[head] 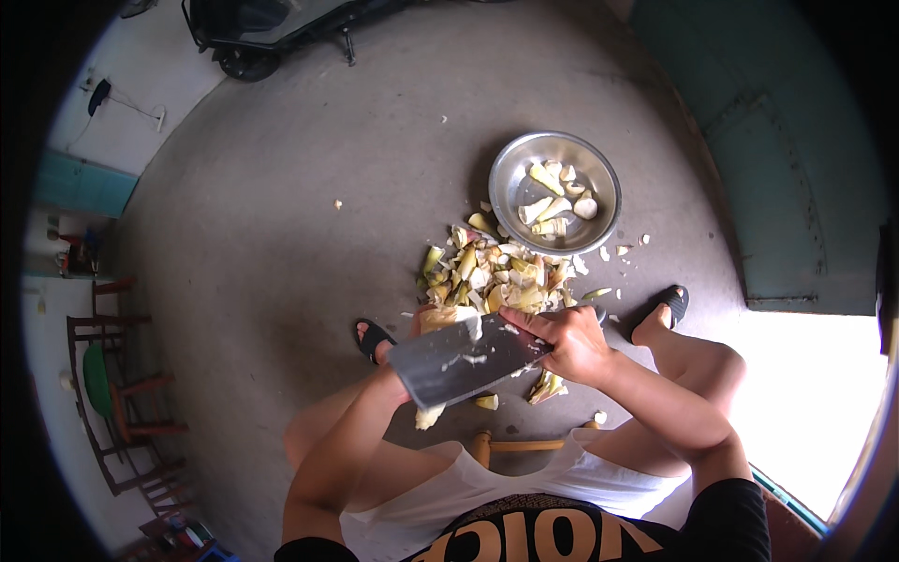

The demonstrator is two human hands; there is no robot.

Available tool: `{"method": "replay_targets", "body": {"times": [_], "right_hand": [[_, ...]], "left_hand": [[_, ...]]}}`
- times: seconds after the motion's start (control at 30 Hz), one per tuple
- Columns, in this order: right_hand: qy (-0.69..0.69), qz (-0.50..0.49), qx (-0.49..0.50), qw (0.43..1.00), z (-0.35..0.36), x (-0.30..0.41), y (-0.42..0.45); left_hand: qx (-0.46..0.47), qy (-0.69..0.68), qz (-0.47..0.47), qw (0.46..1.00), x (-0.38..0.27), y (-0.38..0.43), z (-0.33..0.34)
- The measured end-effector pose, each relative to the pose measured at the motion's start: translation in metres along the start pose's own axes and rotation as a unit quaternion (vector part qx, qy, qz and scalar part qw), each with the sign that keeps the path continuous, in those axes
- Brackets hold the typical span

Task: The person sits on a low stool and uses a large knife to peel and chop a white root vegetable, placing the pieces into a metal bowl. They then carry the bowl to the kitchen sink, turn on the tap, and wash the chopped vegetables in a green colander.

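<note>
My right hand (579, 344) is closed on the handle of a broad cleaver (470, 362), its flat blade dotted with pale scraps. Behind the blade, largely covered by it, my left hand (402, 379) holds a pale bamboo shoot (439, 319); one end shows above the blade and what looks like the other end below it. On the floor just beyond lies a heap of bamboo shoot husks and trimmings (506, 274). A round stainless steel basin (497, 204) touches the far side of the heap, with several pale peeled pieces (551, 208) inside.
Loose trimmings (487, 401) lie near the wooden stool (527, 445) under me. My sandalled feet stand either side of the heap. A parked scooter (246, 42) is at the far left, wooden chairs (123, 386) line the left wall, and a green door (772, 175) stands at right.
</note>
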State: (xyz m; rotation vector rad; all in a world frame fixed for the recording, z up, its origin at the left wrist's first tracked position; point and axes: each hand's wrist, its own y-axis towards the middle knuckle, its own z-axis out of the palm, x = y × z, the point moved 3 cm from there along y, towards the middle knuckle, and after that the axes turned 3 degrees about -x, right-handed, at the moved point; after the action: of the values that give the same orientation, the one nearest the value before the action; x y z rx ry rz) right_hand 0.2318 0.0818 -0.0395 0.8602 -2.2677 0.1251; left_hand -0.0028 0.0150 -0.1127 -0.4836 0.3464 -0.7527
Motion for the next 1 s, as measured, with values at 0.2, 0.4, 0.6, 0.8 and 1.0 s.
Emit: {"method": "replay_targets", "body": {"times": [0.2,0.4,0.6,0.8,1.0], "right_hand": [[0.025,-0.059,-0.044,0.997,-0.01,0.012,0.002],[0.068,-0.054,-0.031,0.996,-0.013,0.006,0.001],[0.11,0.024,0.027,0.993,0.014,-0.018,-0.009],[0.18,0.032,0.095,0.979,0.025,-0.031,-0.016],[0.05,-0.023,0.05,0.997,0.009,-0.014,-0.016]], "left_hand": [[-0.011,-0.159,-0.09,0.983,0.012,0.012,-0.007],[-0.048,0.211,0.033,0.976,0.002,-0.005,0.015],[-0.11,0.245,0.002,0.963,0.002,-0.017,0.02],[-0.076,0.326,-0.014,0.942,-0.006,-0.024,0.021],[-0.106,0.327,0.037,0.938,0.0,-0.001,0.028]]}}
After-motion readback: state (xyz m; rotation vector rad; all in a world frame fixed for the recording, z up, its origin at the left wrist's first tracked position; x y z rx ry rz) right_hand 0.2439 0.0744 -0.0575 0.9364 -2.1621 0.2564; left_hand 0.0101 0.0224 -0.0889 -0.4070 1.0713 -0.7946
